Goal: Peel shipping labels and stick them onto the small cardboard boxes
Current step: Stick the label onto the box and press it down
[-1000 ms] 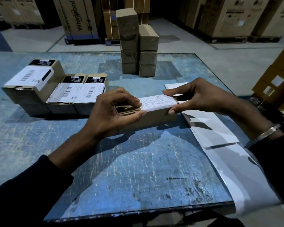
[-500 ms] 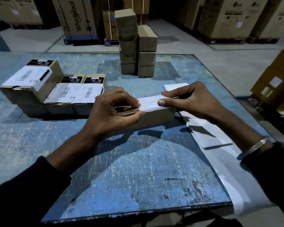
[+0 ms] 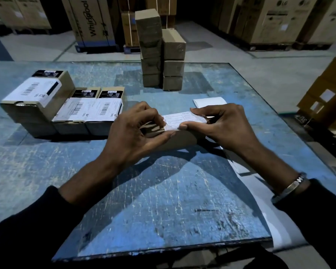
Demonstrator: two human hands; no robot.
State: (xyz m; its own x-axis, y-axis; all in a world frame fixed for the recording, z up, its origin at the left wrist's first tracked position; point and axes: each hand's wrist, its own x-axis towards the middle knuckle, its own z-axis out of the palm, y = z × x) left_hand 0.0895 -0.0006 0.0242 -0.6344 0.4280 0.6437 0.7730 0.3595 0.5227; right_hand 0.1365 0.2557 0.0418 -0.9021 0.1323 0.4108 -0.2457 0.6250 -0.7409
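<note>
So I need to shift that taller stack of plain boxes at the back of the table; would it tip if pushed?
Probably. The taller stack is narrow for its height, and its top box sits slightly askew. The shorter stack beside it might brace one side only. Pushing low seems safer.

Scratched blue table (image 3: pixel 163 200), grey concrete floor (image 3: pixel 231 55), large appliance cartons (image 3: pixel 91 20) along the back, dim light

head cam | looks forward-down | close over table (image 3: pixel 163 210) | single view
</note>
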